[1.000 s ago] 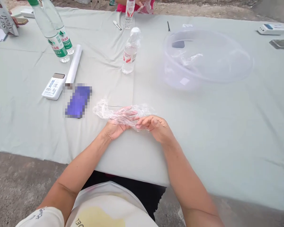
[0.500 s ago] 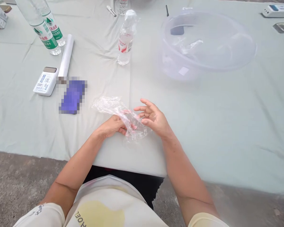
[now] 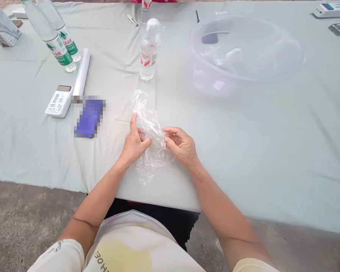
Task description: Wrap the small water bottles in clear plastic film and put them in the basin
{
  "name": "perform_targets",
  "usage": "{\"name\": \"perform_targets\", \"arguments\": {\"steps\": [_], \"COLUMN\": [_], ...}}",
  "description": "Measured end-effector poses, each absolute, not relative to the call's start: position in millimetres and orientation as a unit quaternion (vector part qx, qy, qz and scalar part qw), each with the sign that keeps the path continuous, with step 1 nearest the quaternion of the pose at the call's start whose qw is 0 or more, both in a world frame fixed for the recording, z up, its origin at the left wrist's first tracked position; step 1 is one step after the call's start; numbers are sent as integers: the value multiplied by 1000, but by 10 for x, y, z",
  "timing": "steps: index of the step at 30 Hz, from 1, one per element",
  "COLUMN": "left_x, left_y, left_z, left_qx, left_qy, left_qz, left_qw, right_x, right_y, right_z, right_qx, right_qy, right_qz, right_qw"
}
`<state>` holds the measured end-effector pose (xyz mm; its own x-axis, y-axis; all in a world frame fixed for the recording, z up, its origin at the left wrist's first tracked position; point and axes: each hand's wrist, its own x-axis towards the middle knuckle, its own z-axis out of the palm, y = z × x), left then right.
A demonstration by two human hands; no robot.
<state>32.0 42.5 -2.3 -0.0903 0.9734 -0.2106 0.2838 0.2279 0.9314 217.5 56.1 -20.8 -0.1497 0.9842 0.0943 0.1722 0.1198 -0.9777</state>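
Observation:
A crumpled sheet of clear plastic film stretches between my two hands, above the near part of the table. My left hand has it between the thumb and the fingers. Its index finger points up along the film's edge, while the other fingers are partly hidden behind the plastic. On the other side, my right hand pinches the film with thumb and index finger close together. The film's lower end hangs loosely toward the table's front edge.
A small water bottle with plastic over its top stands beyond the film. To the right is a large clear basin with plastic inside. Leftward are a blurred purple item, a white device, a white roll and two large bottles.
My left hand has turned upward and raised its index finger, lifting the film's far end. The right hand, open before, has closed to a pinch on the film.

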Motion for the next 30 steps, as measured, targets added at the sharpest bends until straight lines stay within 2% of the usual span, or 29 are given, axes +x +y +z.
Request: {"name": "perform_targets", "arguments": {"steps": [2,4,6,8,10,12,15,18,20,22,24,26,30], "left_x": [224,66,-106,-251,-355,-419,-448,-361,-217,-21,175,302,213], "left_y": [433,441,428,386,325,267,189,67,-54,-162,-194,-119,152], "left_z": [-6,30,78,127,171,213,293,427,517,542,459,286,-19], "left_qx": [490,484,495,521,553,582,623,676,708,760,841,878,862], "left_qy": [660,689,710,724,730,727,713,685,639,556,451,414,489], "left_qz": [378,376,354,310,260,220,197,228,294,334,271,165,98], "left_qw": [426,387,353,329,307,289,255,147,59,46,126,176,92], "right_x": [2274,2429,2600,2738,2807,2795,2649,2442,2322,2239,2200,2200,2293], "right_y": [609,667,709,727,732,736,743,736,723,706,688,674,665], "right_z": [-148,-58,46,128,152,104,-63,-233,-305,-347,-373,-388,-362], "right_qx": [-509,-539,-570,-590,-604,-623,-618,-523,-454,-421,-417,-426,-447], "right_qy": [-580,-562,-573,-595,-605,-601,-627,-746,-815,-850,-865,-869,-868], "right_qz": [436,438,460,484,482,449,354,236,172,136,124,124,141], "right_qw": [463,449,367,251,191,222,316,338,316,284,250,218,164]}}
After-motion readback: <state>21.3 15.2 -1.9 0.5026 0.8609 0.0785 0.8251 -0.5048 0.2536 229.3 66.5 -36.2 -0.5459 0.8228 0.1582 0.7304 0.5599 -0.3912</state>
